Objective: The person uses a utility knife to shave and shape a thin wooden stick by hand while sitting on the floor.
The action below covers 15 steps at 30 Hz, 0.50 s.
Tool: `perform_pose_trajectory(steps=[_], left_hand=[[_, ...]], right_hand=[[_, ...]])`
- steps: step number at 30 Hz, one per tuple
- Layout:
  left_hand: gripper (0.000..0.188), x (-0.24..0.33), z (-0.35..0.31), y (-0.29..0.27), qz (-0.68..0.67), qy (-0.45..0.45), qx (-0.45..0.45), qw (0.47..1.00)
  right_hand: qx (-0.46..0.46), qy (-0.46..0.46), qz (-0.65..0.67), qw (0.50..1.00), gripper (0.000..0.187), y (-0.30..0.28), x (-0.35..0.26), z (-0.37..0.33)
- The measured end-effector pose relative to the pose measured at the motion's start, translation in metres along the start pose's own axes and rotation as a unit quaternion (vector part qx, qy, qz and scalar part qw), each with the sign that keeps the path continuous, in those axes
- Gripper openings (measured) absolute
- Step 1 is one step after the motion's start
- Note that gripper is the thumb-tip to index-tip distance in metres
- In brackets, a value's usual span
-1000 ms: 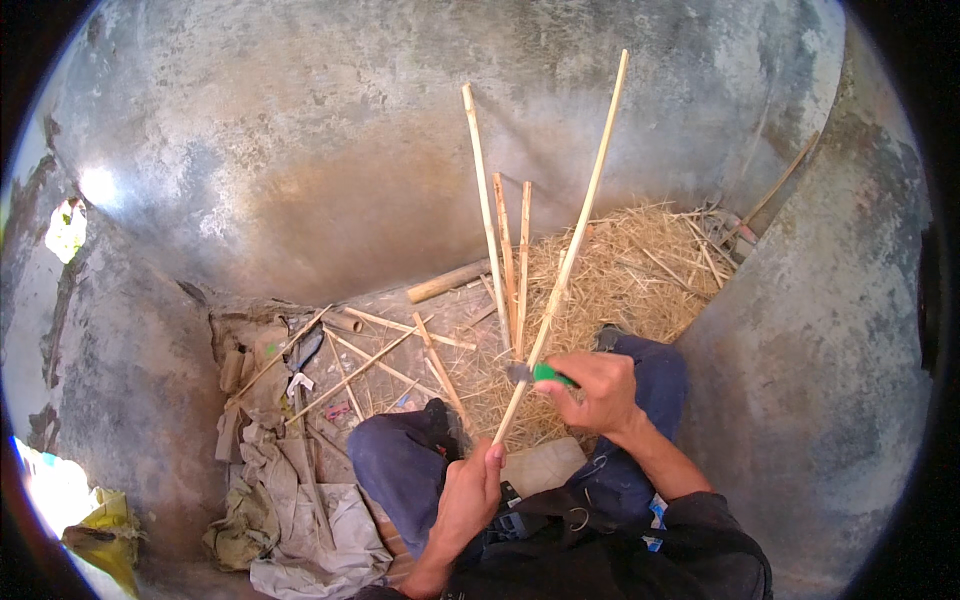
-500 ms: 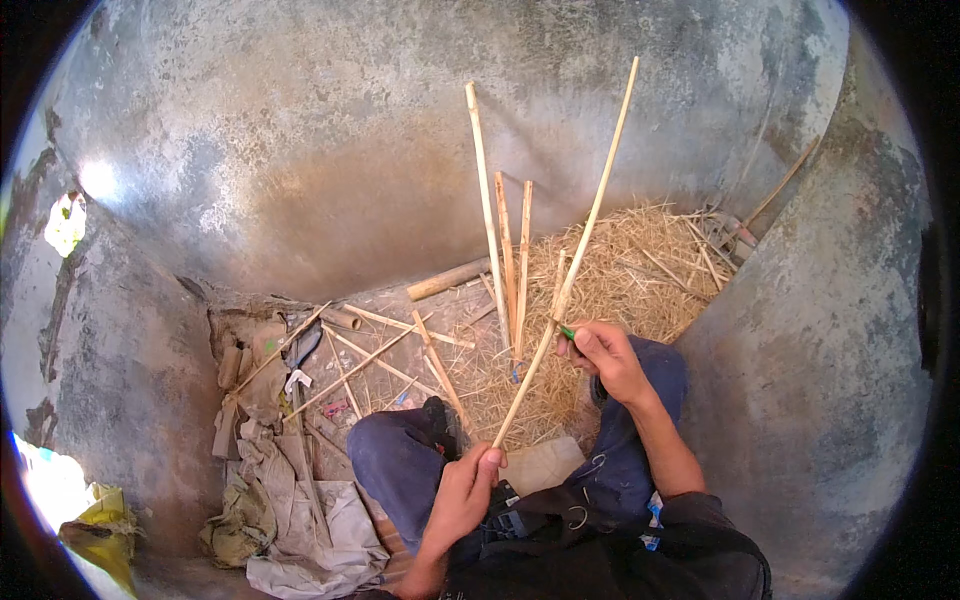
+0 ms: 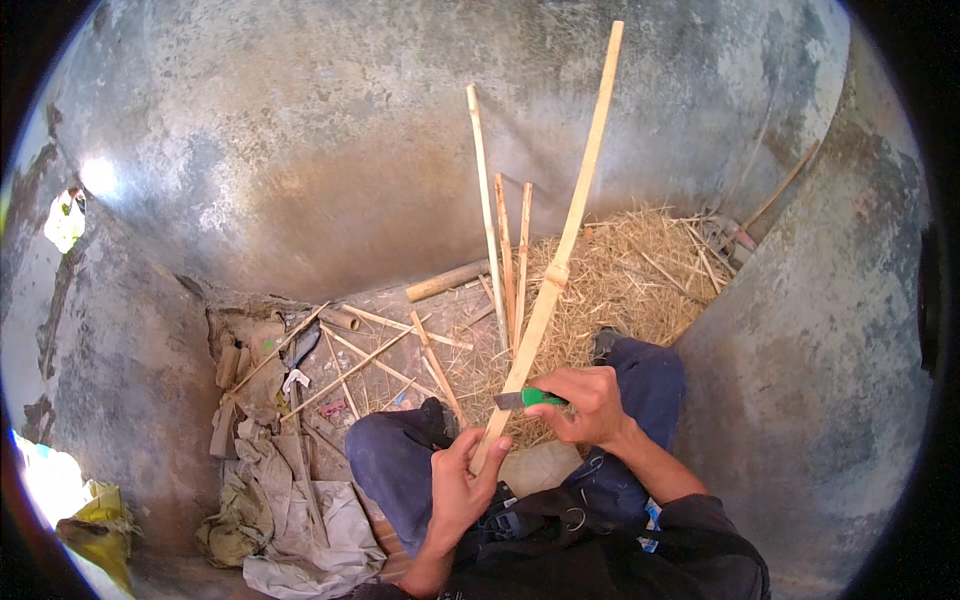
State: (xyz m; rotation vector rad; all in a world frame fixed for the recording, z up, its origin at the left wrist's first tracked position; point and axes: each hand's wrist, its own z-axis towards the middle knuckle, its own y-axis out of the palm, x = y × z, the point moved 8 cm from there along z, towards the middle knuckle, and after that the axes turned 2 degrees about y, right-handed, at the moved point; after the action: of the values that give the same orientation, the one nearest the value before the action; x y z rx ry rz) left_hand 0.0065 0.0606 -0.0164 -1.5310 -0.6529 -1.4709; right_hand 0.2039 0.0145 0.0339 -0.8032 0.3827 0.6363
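Note:
A long, pale split bamboo strip [image 3: 585, 190] slants up and away from me, its broad flat face showing and a raised node about midway along. My left hand [image 3: 463, 483] is closed round its near end, thumb along the edge. In my right hand [image 3: 590, 405] is a green-handled knife [image 3: 543, 398], gripped with the fingers wrapped round the handle. Its short dark blade lies across the strip's flat face, a little above my left hand. A pale flat piece [image 3: 540, 465] lies between my legs, partly hidden by my hands.
Three bamboo sticks [image 3: 483, 190] lean on the stained wall [image 3: 330, 130] ahead. Shavings [image 3: 640, 265] heap up at the far right. A bamboo pole [image 3: 448, 280] lies along the wall's foot. Crossed strips [image 3: 375, 355] and crumpled sacking [image 3: 320, 530] lie to my left.
The strip has turned from its narrow edge to its flat face. My right hand and the knife have come down along it, closer to my left hand.

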Motion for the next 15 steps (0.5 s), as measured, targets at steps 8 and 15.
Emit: perform_pose_trajectory(steps=[8,15], left_hand=[[0.024,-0.006,-0.014,0.005,-0.007,-0.018,-0.021,1.000],[0.021,-0.024,-0.019,0.004,-0.103,-0.108,-0.040,0.988]], right_hand=[[0.108,0.042,-0.058,0.992,0.028,-0.030,0.051,0.013],[-0.018,0.233,0.190,0.954,0.038,-0.023,0.103,0.003]])
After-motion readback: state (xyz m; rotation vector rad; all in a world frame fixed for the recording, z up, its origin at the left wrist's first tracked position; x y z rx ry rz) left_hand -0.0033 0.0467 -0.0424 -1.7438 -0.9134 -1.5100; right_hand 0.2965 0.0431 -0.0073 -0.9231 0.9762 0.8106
